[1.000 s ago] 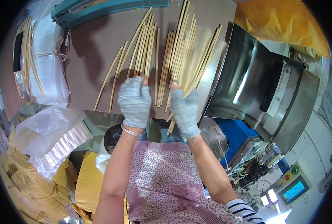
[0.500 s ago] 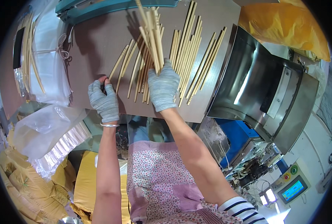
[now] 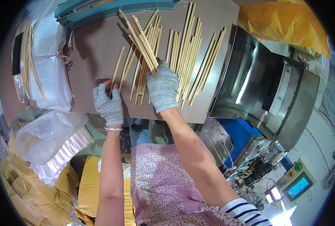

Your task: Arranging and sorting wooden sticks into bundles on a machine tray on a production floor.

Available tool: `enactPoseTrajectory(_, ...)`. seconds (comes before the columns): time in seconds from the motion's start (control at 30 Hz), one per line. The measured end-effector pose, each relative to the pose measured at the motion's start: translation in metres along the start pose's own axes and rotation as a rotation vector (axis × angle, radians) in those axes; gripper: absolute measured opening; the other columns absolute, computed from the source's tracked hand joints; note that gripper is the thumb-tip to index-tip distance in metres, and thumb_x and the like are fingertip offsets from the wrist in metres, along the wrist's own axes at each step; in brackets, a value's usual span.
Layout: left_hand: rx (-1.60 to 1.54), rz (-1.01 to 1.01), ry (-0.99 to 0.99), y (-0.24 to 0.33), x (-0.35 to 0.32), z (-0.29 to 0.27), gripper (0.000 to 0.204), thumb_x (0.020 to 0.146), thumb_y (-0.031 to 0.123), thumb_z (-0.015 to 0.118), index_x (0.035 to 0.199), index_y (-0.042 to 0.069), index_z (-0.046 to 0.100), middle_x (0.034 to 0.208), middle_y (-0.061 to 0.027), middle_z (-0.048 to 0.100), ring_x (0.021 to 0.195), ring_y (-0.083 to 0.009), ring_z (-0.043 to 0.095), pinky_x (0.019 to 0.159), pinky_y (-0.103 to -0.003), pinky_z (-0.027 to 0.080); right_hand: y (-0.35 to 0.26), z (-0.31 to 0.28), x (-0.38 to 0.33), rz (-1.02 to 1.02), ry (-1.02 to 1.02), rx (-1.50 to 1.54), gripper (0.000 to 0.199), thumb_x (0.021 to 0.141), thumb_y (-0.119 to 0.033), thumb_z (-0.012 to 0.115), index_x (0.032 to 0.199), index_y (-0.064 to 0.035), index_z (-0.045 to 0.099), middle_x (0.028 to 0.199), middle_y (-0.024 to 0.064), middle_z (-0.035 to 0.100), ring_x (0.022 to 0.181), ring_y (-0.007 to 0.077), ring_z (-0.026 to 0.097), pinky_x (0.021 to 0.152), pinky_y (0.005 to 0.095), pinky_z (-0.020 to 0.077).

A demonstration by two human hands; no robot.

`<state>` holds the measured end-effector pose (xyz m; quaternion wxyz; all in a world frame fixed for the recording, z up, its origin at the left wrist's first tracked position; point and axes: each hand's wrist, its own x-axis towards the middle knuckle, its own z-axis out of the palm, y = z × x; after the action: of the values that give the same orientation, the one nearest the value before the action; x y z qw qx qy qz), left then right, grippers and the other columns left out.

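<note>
My right hand [image 3: 163, 88], in a grey knit glove with bare fingertips partly hidden, is closed around a bundle of light wooden chopsticks [image 3: 142, 42]. The bundle tilts up and to the left, above other chopsticks lying on the table. My left hand [image 3: 108, 103], gloved the same way, has its bare thumb and forefinger closed about the lower part of a single chopstick [image 3: 117, 67]. To the right of that one lie several loose chopsticks [image 3: 141, 81]. A wider row of chopsticks [image 3: 188, 54] rests just beyond and right of my right hand.
A teal bar-shaped device [image 3: 114, 12] lies along the table's far edge. Tied clear plastic bags [image 3: 49, 71] are stacked at left. A curved metal chute [image 3: 246, 79] adjoins the brown table [image 3: 96, 41] on the right, above a machine with a control screen [image 3: 298, 187].
The bundle in my right hand has swung from nearly upright to leaning left. My left hand has shifted slightly right and down, and the chopstick at its fingers stands steeper.
</note>
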<state>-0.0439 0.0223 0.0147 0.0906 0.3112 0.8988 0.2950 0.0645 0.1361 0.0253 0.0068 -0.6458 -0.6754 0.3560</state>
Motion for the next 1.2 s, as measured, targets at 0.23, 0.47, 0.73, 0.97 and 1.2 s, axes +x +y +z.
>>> enactPoseTrajectory(0.23,0.022,-0.026,-0.041,0.003,0.014,0.002,0.009,0.08,0.011,0.065,0.086,0.005,0.064,0.081,-0.01,0.059,0.07,-0.0256,0.059,0.065,-0.035,0.047,-0.014,-0.031,-0.013,0.103,0.035,0.245,0.032,0.076,-0.021,0.065,0.098,0.0022,0.061,0.07,0.0207,0.063,0.066,0.0356,0.064,0.064,0.0413,0.051)
enactPoseTrajectory(0.47,-0.014,0.234,-0.045,0.048,0.024,0.025,0.01,0.08,0.015,0.062,0.087,0.008,0.064,0.084,-0.0127,0.06,0.079,-0.0325,0.057,0.072,-0.041,0.046,0.073,-0.075,-0.062,0.143,0.065,1.085,0.018,0.092,-0.024,0.052,0.093,-0.0065,0.05,0.073,0.0053,0.057,0.068,0.0141,0.058,0.059,0.0273,0.0468)
enactPoseTrajectory(0.73,0.084,0.3,-0.32,0.116,-0.002,0.079,0.017,0.076,0.028,0.065,0.078,0.012,0.065,0.082,-0.009,0.061,0.078,-0.028,0.058,0.069,-0.043,0.041,0.094,-0.096,-0.061,0.456,-0.003,1.368,0.018,0.094,-0.019,0.049,0.099,-0.002,0.051,0.066,0.0014,0.045,0.053,0.0116,0.045,0.048,0.0242,0.0397)
enactPoseTrajectory(0.97,0.247,0.32,-0.249,0.116,0.009,0.082,0.018,0.074,0.029,0.068,0.074,0.01,0.067,0.074,-0.0077,0.064,0.063,-0.0277,0.06,0.064,-0.041,0.043,0.1,-0.087,-0.076,0.461,-0.056,1.3,0.019,0.095,-0.022,0.051,0.096,-0.0034,0.052,0.064,-0.0003,0.042,0.052,0.0079,0.041,0.048,0.0222,0.0377)
enactPoseTrajectory(1.2,-0.23,0.08,-0.492,0.149,-0.011,0.036,0.019,0.073,0.019,0.071,0.082,0.003,0.068,0.072,-0.0091,0.063,0.063,-0.0198,0.062,0.063,-0.033,0.05,0.101,-0.085,-0.08,0.373,-0.113,0.933,0.024,0.093,-0.028,0.057,0.098,-0.0042,0.055,0.073,0.0,0.053,0.063,0.0061,0.05,0.054,0.0218,0.0417)
